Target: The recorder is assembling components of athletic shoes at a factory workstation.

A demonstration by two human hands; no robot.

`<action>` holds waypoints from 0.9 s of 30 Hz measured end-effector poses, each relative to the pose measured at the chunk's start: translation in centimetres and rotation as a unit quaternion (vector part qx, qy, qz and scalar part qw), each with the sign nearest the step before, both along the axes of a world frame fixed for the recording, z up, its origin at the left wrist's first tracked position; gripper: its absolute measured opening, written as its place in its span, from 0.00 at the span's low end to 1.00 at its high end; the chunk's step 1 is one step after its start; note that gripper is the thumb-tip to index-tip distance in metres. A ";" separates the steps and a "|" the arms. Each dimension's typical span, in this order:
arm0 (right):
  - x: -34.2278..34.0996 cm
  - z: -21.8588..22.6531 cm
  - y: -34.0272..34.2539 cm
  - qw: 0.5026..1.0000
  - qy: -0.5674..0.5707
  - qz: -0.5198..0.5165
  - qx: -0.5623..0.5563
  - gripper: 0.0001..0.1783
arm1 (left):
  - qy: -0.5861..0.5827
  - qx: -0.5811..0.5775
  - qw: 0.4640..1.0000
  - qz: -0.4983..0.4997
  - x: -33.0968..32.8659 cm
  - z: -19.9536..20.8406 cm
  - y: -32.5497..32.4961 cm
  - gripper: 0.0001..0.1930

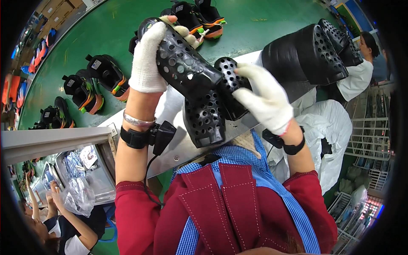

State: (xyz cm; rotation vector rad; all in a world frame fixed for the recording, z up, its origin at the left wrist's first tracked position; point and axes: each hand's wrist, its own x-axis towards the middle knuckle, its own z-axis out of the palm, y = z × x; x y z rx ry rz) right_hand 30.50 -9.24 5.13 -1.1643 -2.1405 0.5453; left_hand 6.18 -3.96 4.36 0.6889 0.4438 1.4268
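Note:
My left hand (148,59), in a white knit glove with bare fingertips, is wrapped round a curved black plastic shell (180,59) full of round holes, raised over the table. My right hand (267,97), gloved in white and slightly blurred, pinches the edge of a second perforated black shell (228,76) between thumb and fingers. A third such shell (205,119) stands below these two, on the metal table edge. The held shell partly covers it. Further right lies a thick nested stack of black shells (289,55).
Black shoes with orange and green soles (106,72) stand on the green table (114,32). A metal strip (163,146) runs along its near side. White plastic sheeting (329,131) hangs at right. Co-workers sit at lower left and far right; wire racks (369,136) stand at right.

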 end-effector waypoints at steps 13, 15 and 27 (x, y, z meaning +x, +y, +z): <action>-8.1 7.2 1.2 0.988 -0.140 0.061 0.009 0.24 | 0.085 0.004 0.961 0.264 0.1 2.0 -1.2 0.16; -9.1 7.1 1.6 0.985 -0.154 0.066 0.044 0.24 | 0.081 0.003 0.957 0.280 -0.5 2.4 -1.4 0.17; -11.9 8.2 5.0 0.959 -0.251 0.130 0.016 0.23 | 0.315 -0.141 0.912 0.222 -6.2 0.1 -2.9 0.20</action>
